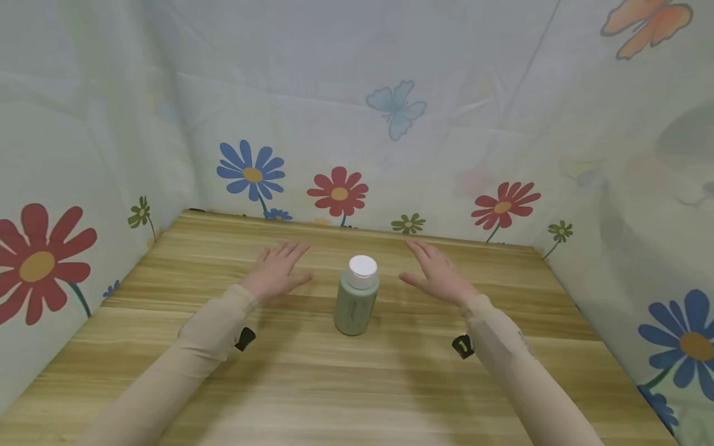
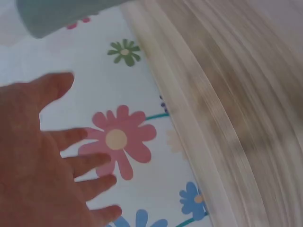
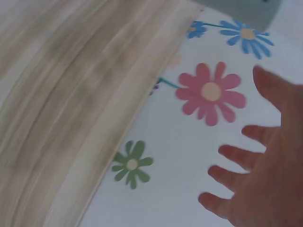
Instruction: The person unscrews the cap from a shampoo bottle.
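Note:
A green bottle [image 1: 355,306] with a white cap [image 1: 363,267] stands upright on the wooden table, between the two hands. To its left, my left hand [image 1: 277,271] is held with fingers spread, apart from the bottle. On the other side my right hand [image 1: 439,272] has its fingers extended, also without touching it. Part of the bottle [image 2: 61,15] enters the top of the left wrist view, above the thumb of the left hand [image 2: 42,151]. The right wrist view has the bottle's end [image 3: 251,10] at the top and the right hand [image 3: 265,161] below.
The wood-grain table [image 1: 334,396] reaches back to a white cloth [image 1: 312,93] printed with flowers and butterflies. This cloth also hangs along the left and right sides. Dark tabs sit at both sleeves, one on the left wrist [image 1: 245,339] and one on the right [image 1: 463,346].

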Motion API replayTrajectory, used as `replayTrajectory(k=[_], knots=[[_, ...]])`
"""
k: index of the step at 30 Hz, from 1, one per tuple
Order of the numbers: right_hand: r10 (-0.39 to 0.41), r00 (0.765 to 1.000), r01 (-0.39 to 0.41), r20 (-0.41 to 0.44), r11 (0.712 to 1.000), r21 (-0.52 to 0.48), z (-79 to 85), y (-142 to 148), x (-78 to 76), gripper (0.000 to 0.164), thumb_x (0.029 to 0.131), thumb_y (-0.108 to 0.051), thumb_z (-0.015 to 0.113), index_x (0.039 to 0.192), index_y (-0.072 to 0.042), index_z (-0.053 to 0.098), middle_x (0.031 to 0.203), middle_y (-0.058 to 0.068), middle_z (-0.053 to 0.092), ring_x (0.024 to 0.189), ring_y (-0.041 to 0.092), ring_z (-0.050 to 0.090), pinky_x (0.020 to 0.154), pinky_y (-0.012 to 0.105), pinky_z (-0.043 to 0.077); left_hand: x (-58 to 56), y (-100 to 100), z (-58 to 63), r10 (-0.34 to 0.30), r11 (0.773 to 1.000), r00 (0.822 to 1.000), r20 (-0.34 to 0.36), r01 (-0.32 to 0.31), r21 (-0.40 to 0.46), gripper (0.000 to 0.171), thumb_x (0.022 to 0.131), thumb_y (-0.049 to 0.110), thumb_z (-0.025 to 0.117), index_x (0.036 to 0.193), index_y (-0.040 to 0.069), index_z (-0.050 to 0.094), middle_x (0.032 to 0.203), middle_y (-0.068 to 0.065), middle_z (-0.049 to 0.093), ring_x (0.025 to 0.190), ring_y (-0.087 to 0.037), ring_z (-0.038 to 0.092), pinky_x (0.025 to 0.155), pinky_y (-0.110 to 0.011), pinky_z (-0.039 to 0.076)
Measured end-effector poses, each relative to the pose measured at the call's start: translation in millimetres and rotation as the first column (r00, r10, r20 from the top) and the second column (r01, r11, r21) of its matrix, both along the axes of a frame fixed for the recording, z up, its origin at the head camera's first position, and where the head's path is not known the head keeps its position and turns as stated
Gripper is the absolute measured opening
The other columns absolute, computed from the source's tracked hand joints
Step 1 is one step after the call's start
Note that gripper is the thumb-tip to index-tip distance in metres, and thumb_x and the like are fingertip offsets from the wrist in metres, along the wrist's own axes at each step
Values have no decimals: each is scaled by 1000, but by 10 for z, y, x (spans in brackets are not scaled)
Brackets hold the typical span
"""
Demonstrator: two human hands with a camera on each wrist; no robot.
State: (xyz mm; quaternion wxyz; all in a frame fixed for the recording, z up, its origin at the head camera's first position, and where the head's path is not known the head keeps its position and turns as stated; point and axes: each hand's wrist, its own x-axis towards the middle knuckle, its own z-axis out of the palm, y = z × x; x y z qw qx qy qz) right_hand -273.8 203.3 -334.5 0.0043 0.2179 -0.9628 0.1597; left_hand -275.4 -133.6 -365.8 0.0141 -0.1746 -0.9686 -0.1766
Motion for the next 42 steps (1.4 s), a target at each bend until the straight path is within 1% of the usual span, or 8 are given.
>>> replayTrajectory(k=[5,10,15,22,25,30,34,42], knots=[[114,993,-113,20,993,-38,155,-76,91,75,94,-38,59,153,-10,22,157,18,29,145,40,26,115,64,23,11,42,27,-132,989,991,35,129,72,76,91,40,62,152,10,27,157,-22,27,146,-45,20,117,-65,12],[158,986,-156,52,986,-53,274,-180,152,74,95,-41,58,154,-14,24,159,11,29,147,35,27,117,58,26,-10,85,30,-183,976,981,60,174,133,81,86,39,69,152,13,30,157,-18,30,146,-42,22,118,-62,18],[194,976,-185,94,978,-93,333,-295,171,75,94,-46,57,154,-19,22,160,4,27,148,27,27,118,53,27,-54,127,-34,-254,946,959,122,220,239,87,81,35,76,151,12,30,157,-15,33,145,-40,27,116,-61,26],[269,955,-246,124,954,-173,397,-487,182,74,93,-42,61,153,-17,27,154,8,38,141,28,39,113,52,37,-69,246,-214,-315,891,910,270,185,415,90,77,37,80,151,19,32,157,-9,33,146,-35,29,115,-60,27],[293,948,-271,125,947,-171,394,-557,179,70,93,-38,63,151,-15,31,150,8,44,135,27,46,109,50,42,-64,339,-290,-326,885,893,310,173,433,92,74,41,81,150,19,33,156,-6,36,146,-32,30,116,-59,26],[330,939,-314,92,937,-156,376,-636,198,65,92,-28,65,147,-10,37,147,9,47,130,24,50,107,46,44,-49,489,-391,-347,872,884,312,182,454,92,73,38,83,148,16,35,149,-6,45,140,-29,39,116,-54,30],[342,939,-334,30,932,-141,359,-681,205,57,91,-24,67,141,-6,45,141,13,53,123,26,55,101,46,48,-39,588,-451,-385,829,864,324,169,534,88,73,31,83,145,13,35,143,-8,50,133,-27,46,112,-51,37],[303,953,-301,-11,942,-151,345,-753,198,47,87,-21,71,129,-6,56,125,10,63,102,21,60,86,35,54,-19,716,-501,-384,765,872,302,118,633,83,74,24,83,141,10,36,136,-9,53,123,-26,53,106,-46,42]])
